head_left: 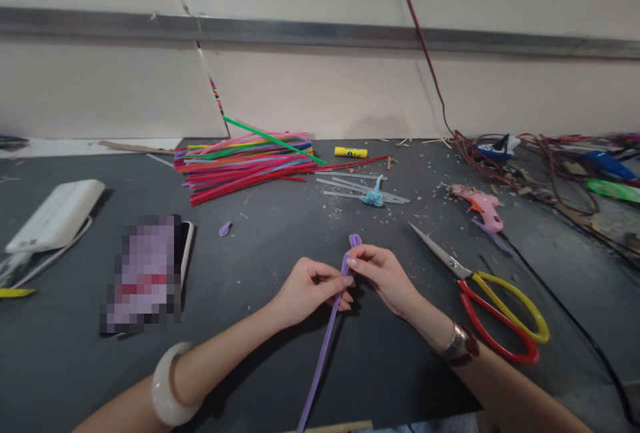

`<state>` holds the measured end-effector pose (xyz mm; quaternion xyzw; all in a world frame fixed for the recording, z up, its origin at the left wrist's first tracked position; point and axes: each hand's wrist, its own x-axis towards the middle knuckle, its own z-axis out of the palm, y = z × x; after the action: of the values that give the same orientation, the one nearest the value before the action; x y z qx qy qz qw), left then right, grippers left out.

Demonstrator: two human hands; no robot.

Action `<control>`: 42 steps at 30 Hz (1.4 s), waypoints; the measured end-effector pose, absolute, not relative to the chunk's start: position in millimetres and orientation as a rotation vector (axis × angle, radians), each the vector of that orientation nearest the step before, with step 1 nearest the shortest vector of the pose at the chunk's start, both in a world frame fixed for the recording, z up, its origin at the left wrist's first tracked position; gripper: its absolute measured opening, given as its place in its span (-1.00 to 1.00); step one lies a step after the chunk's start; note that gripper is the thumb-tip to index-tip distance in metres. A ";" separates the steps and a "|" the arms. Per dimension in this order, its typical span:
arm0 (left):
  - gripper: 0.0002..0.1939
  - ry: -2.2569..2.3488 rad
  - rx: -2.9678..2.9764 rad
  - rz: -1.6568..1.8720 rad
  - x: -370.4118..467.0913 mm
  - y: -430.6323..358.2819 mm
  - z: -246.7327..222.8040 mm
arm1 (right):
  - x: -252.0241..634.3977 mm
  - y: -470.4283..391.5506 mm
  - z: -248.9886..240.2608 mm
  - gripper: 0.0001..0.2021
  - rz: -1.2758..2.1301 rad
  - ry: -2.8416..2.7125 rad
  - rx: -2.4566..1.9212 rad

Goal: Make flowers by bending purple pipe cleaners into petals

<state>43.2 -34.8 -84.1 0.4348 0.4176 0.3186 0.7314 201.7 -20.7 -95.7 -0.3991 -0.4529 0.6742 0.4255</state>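
A purple pipe cleaner (325, 346) is pinched between both hands, its top end bent into a small loop and its long tail running down toward the table's front edge. My left hand (315, 289) grips it just below the loop, thumb against fingers. Slightly higher, my right hand (383, 276) pinches the folded part near the loop. Beyond the hands lies a small light-blue pipe-cleaner shape (373, 197) on several clear glue sticks (345, 184). A small purple coiled piece (225, 228) rests to the left.
Scissors (465, 271) with red and yellow handles lie to the right, below a pink glue gun (487, 207). At the back are a bundle of coloured pipe cleaners (245, 169) and a yellow tube (351, 152). A phone (145, 273) and white power bank (57, 213) lie left.
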 end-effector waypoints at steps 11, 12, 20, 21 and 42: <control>-0.79 0.880 0.978 0.669 43.1 -34.6 -81.9 | 199.9 -20.4 -91.0 -0.90 1.968 -0.946 -0.896; -0.78 0.877 0.979 0.670 42.8 -34.5 -82.1 | 200.1 -20.3 -91.1 -0.91 1.979 -0.924 -0.886; -0.80 0.865 0.961 0.670 41.4 -33.5 -82.3 | 204.5 -21.2 -86.8 -0.84 2.021 -1.020 -0.830; -0.79 0.862 0.957 0.666 41.3 -33.3 -82.3 | 204.7 -21.1 -87.0 -0.84 2.029 -1.026 -0.818; -0.76 0.808 0.938 0.614 38.4 -33.3 -81.6 | 208.0 -20.2 -92.8 -0.82 2.233 -0.878 -0.658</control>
<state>38.4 -33.3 -81.6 0.4325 0.3727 0.2831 0.7707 208.0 -20.2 -92.8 -0.2503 -0.3344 0.8500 0.3209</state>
